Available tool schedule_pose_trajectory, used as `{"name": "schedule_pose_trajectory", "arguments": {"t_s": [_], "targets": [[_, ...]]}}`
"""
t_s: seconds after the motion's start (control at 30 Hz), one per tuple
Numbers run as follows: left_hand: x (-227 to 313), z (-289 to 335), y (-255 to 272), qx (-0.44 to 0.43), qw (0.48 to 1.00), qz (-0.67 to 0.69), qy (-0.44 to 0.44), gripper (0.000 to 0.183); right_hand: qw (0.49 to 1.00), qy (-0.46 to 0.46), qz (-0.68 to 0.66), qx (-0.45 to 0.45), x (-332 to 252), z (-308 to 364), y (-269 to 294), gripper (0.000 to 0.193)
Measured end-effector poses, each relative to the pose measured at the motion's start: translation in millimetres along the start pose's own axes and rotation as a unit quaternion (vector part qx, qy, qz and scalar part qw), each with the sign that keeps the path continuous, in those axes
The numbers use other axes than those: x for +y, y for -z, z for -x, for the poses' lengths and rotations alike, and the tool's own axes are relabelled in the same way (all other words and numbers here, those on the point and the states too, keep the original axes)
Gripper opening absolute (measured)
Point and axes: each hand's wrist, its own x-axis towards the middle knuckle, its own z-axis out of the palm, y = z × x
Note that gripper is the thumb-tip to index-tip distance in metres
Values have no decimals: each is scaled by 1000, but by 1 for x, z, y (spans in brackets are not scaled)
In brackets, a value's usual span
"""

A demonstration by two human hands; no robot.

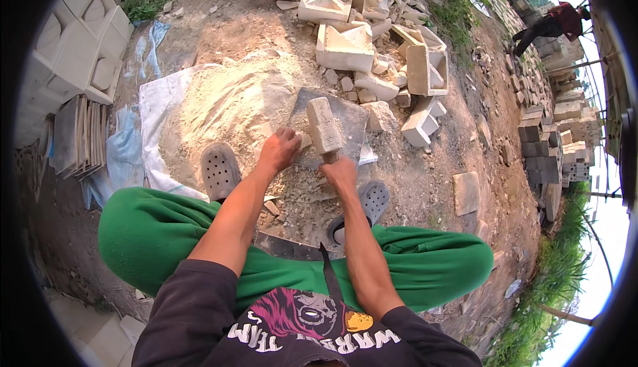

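My right hand (339,172) is wrapped round the short handle of a mallet with a pale, dusty block-shaped head (323,125). The head lies over a dark flat slab (354,120) strewn with pale grit. To its left, my left hand (282,148) is closed, fingers curled at a pale chunk of stone (305,140) by the slab's left edge. How firmly the fingers grip the chunk is hard to see. Crushed rubble (299,194) lies below both hands, between my grey clogs (220,170).
A mound of pale powder (239,94) sits on a white sheet (151,128) to the left. Broken hollow pale blocks (345,47) are heaped beyond the slab. Stacked blocks (86,25) stand at far left. A person (555,25) is at far right, near grey blocks (539,142).
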Motion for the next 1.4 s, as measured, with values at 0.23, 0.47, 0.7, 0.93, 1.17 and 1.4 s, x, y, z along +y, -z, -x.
{"name": "schedule_pose_trajectory", "arguments": {"t_s": [0.23, 0.47, 0.7, 0.93, 1.17, 1.4], "targets": [[5, 0, -2, 20, 1000, 4, 0, 26, 932, 260, -181, 178, -12, -10, 5, 30], [7, -3, 0, -29, 999, -8, 33, 28, 999, -26, -24, 23, 41, -14, -43, 40], [1, 3, -11, 3, 1000, 2, 18, 28, 983, 81, -145, 75, -6, -2, 5, 37], [19, -6, 2, -23, 999, 8, 42, 20, 999, 9, -17, 34, 43, -12, -36, 37], [11, 2, -1, -16, 999, 1, 46, 20, 980, 82, -160, 84, 1, 2, 2, 35], [15, -4, 4, -19, 999, 7, 25, 18, 990, 63, -119, 32, 30, -15, -34, 38]]}}
